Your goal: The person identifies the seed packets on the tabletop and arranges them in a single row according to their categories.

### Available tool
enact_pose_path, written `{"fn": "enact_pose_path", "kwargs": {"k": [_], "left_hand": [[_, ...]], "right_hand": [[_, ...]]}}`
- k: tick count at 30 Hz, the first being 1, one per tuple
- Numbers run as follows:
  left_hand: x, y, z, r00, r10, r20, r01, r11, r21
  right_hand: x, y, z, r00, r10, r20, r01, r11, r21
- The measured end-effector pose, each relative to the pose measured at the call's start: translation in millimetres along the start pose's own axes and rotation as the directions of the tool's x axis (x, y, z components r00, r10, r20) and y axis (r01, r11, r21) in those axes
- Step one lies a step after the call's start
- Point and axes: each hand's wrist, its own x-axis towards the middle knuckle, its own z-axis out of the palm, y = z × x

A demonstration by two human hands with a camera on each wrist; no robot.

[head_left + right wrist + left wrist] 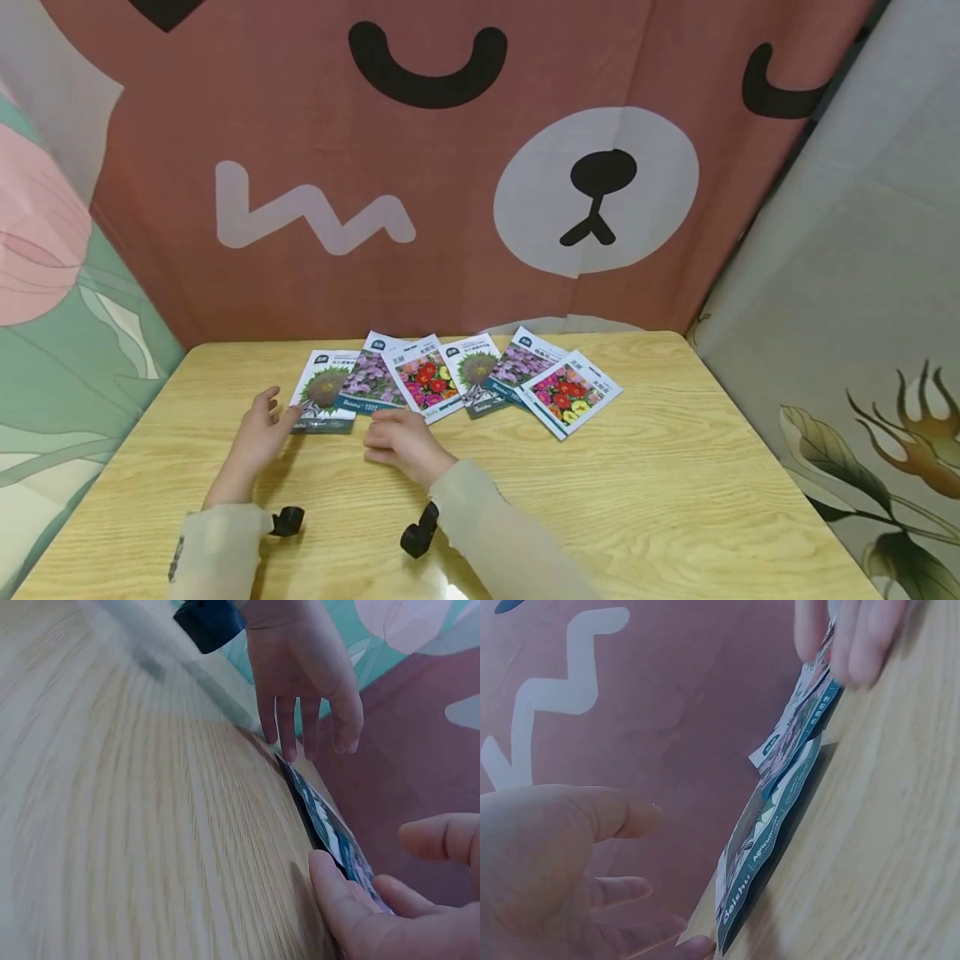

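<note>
Several flower seed packets lie in an overlapping row along the table's back. At the left end is a packet with a spiky green plant (324,390); beside it come a purple-flower packet (372,377) and a red-and-pink-flower packet (426,377). My left hand (258,437) is at the left end packet's near left corner, fingers spread and holding nothing; contact is unclear. Just in front of the purple-flower packet hovers my right hand (408,444), palm turned left, fingers loosely bent around nothing. Both hands also show in the left wrist view, beside the packets' dark lower edges.
Farther right lie a second spiky-plant packet (477,372), another purple-flower packet (517,362) and another red-flower packet (573,393). The wooden table (645,500) meets a red-brown cloth (450,283) behind. Patterned cloths hang on both sides. Each wrist carries a black camera.
</note>
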Motion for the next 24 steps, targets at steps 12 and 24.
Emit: {"fn": "enact_pose_path", "kwargs": {"k": [12, 24], "left_hand": [[2.3, -4.3, -1.2, 1.000, -0.022, -0.011, 0.021, 1.000, -0.021], [-0.6, -11.7, -11.0, 0.998, -0.053, -0.046, 0.053, 0.999, -0.001]], "right_hand": [[18.9, 4, 27, 0.993, 0.052, -0.107, -0.038, 0.991, 0.126], [23.5, 9, 33, 0.986, -0.029, -0.162, 0.034, 0.999, 0.028]]}}
